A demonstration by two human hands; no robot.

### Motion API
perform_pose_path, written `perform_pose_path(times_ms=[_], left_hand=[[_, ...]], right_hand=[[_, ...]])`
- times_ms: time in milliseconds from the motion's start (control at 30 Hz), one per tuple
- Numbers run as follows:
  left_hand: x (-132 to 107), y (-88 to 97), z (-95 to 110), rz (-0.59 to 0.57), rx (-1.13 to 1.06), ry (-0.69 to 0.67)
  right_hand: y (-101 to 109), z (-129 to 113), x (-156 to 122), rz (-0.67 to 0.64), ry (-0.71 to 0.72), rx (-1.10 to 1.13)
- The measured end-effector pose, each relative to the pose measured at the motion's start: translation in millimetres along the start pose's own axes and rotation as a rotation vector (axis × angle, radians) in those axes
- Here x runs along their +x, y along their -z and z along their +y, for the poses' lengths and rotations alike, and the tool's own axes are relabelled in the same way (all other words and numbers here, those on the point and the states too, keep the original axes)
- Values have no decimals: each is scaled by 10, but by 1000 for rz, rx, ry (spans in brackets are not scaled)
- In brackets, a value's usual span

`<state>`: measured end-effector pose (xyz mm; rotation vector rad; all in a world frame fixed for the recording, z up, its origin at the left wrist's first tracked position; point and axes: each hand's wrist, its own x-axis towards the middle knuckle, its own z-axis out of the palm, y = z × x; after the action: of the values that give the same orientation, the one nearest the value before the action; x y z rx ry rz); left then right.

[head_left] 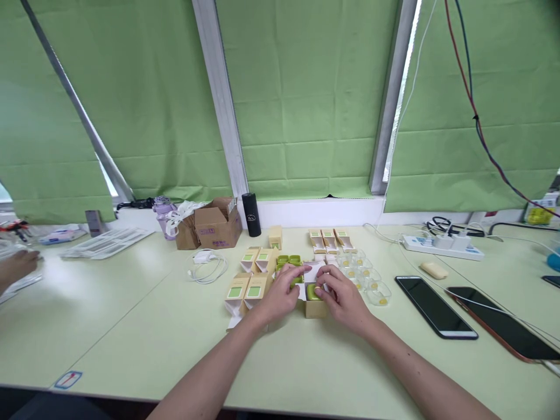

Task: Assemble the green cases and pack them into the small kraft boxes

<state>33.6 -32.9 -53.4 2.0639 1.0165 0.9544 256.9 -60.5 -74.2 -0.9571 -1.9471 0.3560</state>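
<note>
A small open cardboard box (315, 310) stands in front of me with its white inner flaps raised. A green rounded case (310, 291) sits in its mouth. My right hand (345, 296) has its fingers bent around the case's right side, thumb and fingertips on it. My left hand (282, 293) is at the box's left, index finger stretched towards the raised back flap; its lower fingers are partly hidden. Several green cases (283, 259) stand behind my left hand. Boxes with green labels (237, 291) are grouped to the left. Clear domed plastic pieces (378, 293) with yellow centres lie to the right.
More open boxes (329, 240) and one box (275, 237) stand farther back, near a black cylinder (251, 214) and a brown carton (217, 224). Phones (435, 307), a power strip (444, 247) and cables lie right. Another person's hand (18, 268) is at far left.
</note>
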Motion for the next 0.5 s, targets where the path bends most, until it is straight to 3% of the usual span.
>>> perform_pose_path(times_ms=[233,500], left_hand=[[4,0,22,6,-43,13],[50,-3,-57,15,-220,71]], right_hand=[[-42,46,44,-20,-144,174],[-48,32,60,-18,-161,191]])
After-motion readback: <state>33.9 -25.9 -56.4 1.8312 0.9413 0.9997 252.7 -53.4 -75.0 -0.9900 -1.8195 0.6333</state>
